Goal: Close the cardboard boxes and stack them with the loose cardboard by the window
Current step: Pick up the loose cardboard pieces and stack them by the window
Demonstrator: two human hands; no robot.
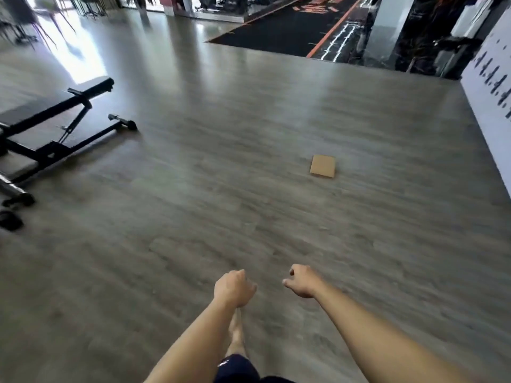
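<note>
Gym floor (249,134), grey planks, bench (55,125) at left. Cardboard (322,166) is lying flat right of centre, above my hands, its sides nearly equal. Right hand (302,281) is nearer; left hand (233,288) trailing; I am holding nothing, fingers loosely curled.

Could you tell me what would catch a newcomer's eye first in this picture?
Probably the small flat cardboard piece lying alone on the wide wooden floor, right of centre. Next, the black weight bench at the left edge. At the bottom, the left hand and right hand reach forward with loosely curled fingers, holding nothing.
</note>
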